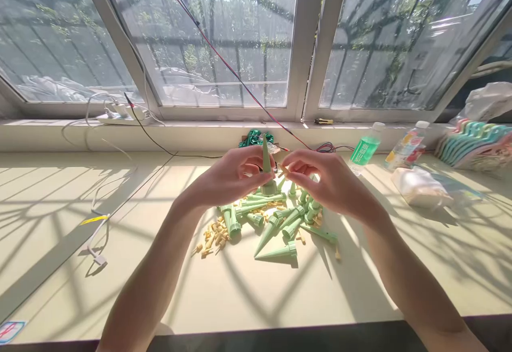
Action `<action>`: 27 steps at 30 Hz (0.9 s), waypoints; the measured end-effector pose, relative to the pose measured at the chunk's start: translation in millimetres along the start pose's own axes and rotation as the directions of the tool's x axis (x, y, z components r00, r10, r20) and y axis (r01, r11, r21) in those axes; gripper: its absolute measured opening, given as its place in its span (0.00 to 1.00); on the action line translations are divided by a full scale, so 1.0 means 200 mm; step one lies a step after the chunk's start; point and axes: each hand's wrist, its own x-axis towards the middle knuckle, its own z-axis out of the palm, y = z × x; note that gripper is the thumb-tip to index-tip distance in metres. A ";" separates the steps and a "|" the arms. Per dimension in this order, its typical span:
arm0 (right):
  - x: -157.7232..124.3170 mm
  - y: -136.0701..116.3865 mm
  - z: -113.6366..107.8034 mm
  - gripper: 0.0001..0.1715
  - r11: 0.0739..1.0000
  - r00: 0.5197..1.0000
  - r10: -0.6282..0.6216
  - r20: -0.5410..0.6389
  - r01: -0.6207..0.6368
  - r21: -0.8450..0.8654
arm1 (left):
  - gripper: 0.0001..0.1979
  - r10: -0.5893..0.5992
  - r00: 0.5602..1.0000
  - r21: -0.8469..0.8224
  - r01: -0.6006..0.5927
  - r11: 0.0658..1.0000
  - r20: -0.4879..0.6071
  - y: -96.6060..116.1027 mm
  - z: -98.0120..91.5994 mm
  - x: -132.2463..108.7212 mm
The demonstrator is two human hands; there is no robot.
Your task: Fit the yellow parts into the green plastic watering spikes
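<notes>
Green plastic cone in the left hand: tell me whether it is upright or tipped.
Upright: the green plastic cone stands nearly vertical in the left hand, its narrow tip pointing up.

Cones (268, 233) on the table (224, 298), 2 bottles (365, 150) to their right, power strip (122, 119) behind, left.

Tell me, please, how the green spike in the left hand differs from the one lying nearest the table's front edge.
The held spike points upward, while the lying spike is on its side, tip to the left. The left hand grips the held spike; the lying spike rests on the table. Both are green and taper to a point.
</notes>
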 end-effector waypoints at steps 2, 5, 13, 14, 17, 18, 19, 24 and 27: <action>0.00 -0.01 0.00 0.09 1.000 0.999 -0.020 0.044 0.021 -0.006 | 0.13 0.003 1.000 -0.028 -0.003 1.000 0.010 0.00 -0.01 -0.01; 0.01 -0.01 0.01 0.11 0.999 0.996 -0.033 0.081 0.033 0.000 | 0.13 -0.004 1.000 -0.057 0.006 0.998 0.031 -0.01 -0.02 -0.01; 0.02 0.01 0.04 0.10 0.999 0.998 0.011 0.060 -0.009 -0.034 | 0.15 -0.038 0.998 -0.053 0.041 0.998 0.055 -0.07 -0.03 0.02; 0.02 0.01 0.05 0.10 0.999 0.998 0.017 0.058 -0.015 -0.040 | 0.16 -0.043 0.997 -0.048 0.046 0.998 0.058 -0.08 -0.03 0.02; 0.02 0.02 0.06 0.09 0.998 0.998 0.037 0.057 -0.034 -0.048 | 0.16 -0.054 0.996 -0.043 0.057 0.997 0.068 -0.09 -0.04 0.03; 0.02 0.02 0.06 0.09 0.998 0.998 0.039 0.057 -0.037 -0.049 | 0.15 -0.055 0.996 -0.044 0.059 0.997 0.069 -0.09 -0.04 0.03; 0.02 0.02 0.06 0.09 0.998 0.998 0.039 0.055 -0.037 -0.050 | 0.15 -0.055 0.996 -0.045 0.058 0.997 0.067 -0.09 -0.04 0.03; 0.02 0.03 0.05 0.10 0.999 0.998 0.014 0.063 -0.011 -0.042 | 0.15 -0.052 0.997 -0.036 0.054 0.998 0.059 -0.08 -0.04 0.02; 0.02 0.03 0.04 0.10 1.000 0.998 -0.002 0.068 0.004 -0.022 | 0.14 -0.064 0.997 -0.016 0.064 0.998 0.052 -0.08 -0.03 0.02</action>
